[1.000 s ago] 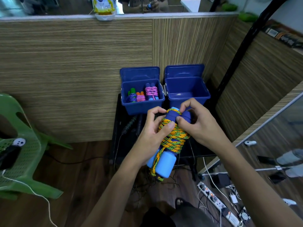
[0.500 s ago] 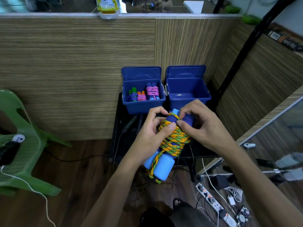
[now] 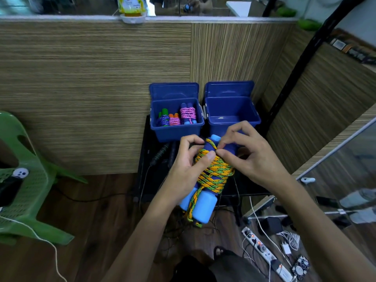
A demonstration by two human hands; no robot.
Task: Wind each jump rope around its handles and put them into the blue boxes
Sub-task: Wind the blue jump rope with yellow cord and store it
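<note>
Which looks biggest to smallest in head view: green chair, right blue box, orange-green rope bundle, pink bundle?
1. green chair
2. right blue box and orange-green rope bundle: look alike; the bundle is nearer the camera, so not ranked
3. pink bundle

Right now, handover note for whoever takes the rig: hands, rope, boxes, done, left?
Left hand: holds the wound jump rope by its blue handles, thumb pressing the orange-green cord.
Right hand: pinches the cord near the top of the handles.
Left box: lid up, three wound ropes inside.
Right box: lid up, nothing visible inside.
Done: three ropes boxed; this one nearly wound.
Left: secure the loose end, drop this rope into a box.
</note>
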